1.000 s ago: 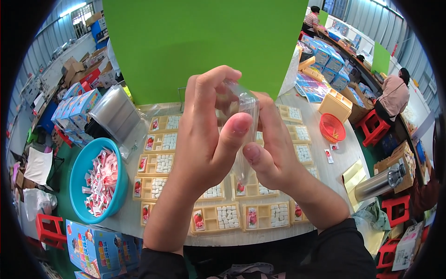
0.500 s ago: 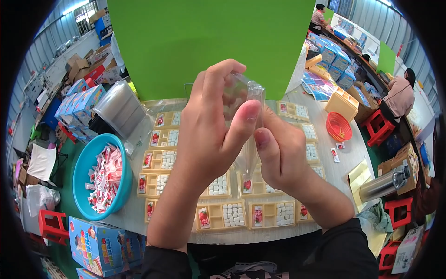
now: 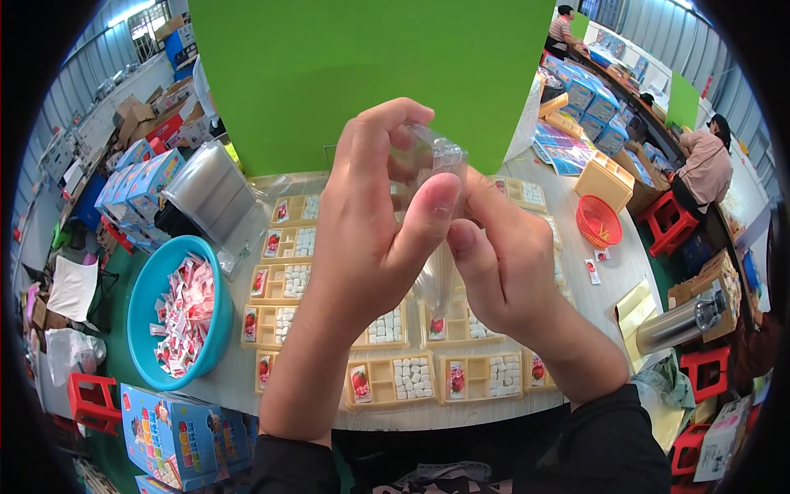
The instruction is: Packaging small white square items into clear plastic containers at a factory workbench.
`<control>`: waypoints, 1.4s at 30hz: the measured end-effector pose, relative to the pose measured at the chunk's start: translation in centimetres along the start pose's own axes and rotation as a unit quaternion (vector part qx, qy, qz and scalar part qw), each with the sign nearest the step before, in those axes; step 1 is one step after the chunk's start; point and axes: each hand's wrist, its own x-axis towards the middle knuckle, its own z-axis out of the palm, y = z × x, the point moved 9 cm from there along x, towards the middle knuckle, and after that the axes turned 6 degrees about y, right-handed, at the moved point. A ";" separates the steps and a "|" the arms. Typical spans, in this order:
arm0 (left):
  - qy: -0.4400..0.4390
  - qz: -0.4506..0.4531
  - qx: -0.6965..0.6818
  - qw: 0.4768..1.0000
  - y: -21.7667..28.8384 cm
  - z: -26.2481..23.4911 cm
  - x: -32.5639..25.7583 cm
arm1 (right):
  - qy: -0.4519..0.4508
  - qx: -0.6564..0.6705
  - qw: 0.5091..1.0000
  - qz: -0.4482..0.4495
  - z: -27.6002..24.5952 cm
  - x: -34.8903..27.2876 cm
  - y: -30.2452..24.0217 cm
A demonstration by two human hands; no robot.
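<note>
My left hand (image 3: 374, 198) is raised over the table, fingers curled round clear, thin-walled plastic covers (image 3: 448, 156), seemingly nested together. From the other side my right hand (image 3: 510, 267) grips the same plastic, thumb on its near edge. The covers stand upright between my hands, their lower end (image 3: 438, 288) narrowing downward; much of them is hidden behind my fingers. Below lie rows of cream compartment trays (image 3: 382, 393), each with a strawberry-printed packet (image 3: 360, 384) on the left and small white marshmallow-like pieces (image 3: 413, 379) on the right.
Left of the trays stand a turquoise basin (image 3: 218, 342) of pink-and-white packets and a stack of clear plastic covers (image 3: 212, 193). At right are a red basket (image 3: 589, 221), cream trays (image 3: 605, 183) and a metal cylinder (image 3: 676, 326). A green panel (image 3: 370, 66) closes the back.
Both hands still hold the clear covers, and they have shifted only slightly. My right hand's fingers have loosened a little away from the plastic's lower part.
</note>
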 end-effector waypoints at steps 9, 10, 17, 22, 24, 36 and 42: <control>-0.052 0.006 -0.034 0.998 0.5 0.5 0.1 | 0.021 -0.045 0.998 -0.043 -0.6 0.1 -1.1; -0.064 -0.018 -0.042 0.997 0.2 0.7 0.0 | 0.024 -0.051 0.997 -0.054 -0.7 0.1 -1.2; -0.082 -0.023 -0.074 0.994 0.7 0.4 0.1 | -0.002 -0.039 0.999 -0.036 -1.1 0.3 -1.3; -0.069 -0.005 -0.123 0.990 1.0 0.5 0.2 | -0.006 -0.003 1.000 -0.028 -1.4 0.3 -1.4; -0.068 -0.017 -0.126 0.990 0.9 0.5 0.1 | -0.009 0.000 1.000 -0.024 -1.4 0.3 -1.3; -0.066 -0.012 -0.109 0.992 0.7 0.7 0.2 | -0.024 0.041 0.999 -0.003 -1.2 0.5 -0.6; -0.068 0.011 -0.102 0.992 1.2 0.5 0.4 | -0.026 0.073 0.996 0.036 -1.2 0.4 -0.2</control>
